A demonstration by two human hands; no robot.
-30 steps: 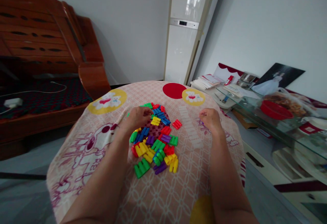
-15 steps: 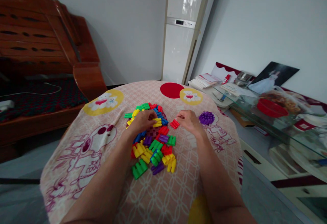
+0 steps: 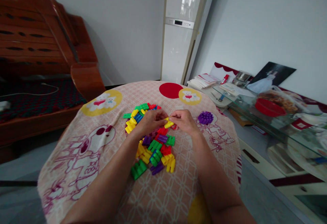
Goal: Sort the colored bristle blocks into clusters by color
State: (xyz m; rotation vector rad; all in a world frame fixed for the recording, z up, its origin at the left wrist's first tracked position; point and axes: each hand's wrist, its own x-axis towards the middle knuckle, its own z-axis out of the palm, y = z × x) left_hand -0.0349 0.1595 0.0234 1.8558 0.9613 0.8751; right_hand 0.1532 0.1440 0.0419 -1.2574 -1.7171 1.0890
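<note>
My left hand point(image 3: 150, 121) and my right hand point(image 3: 183, 120) meet above a heap of coloured plastic building pieces point(image 3: 153, 147) on a pink patterned tablecloth point(image 3: 102, 142). Both hands pinch a yellow piece point(image 3: 169, 124) held between their fingertips. A red piece point(image 3: 174, 127) shows just under my right fingers; whether it is held I cannot tell. To the right lies a round purple assembled piece point(image 3: 205, 117). More loose pieces, green, yellow and blue, lie behind my left hand point(image 3: 138, 113).
A wooden sofa point(image 3: 38, 67) stands at the left with a white cable on its cushion. A tall white air conditioner point(image 3: 180, 30) stands behind the table. At the right a glass table point(image 3: 268, 115) carries a red bowl point(image 3: 269, 107), papers and a framed photo.
My left hand lifted a yellow piece from the heap and my right hand came in from the right, leaving the purple round piece uncovered. Both hands now meet on the yellow piece.
</note>
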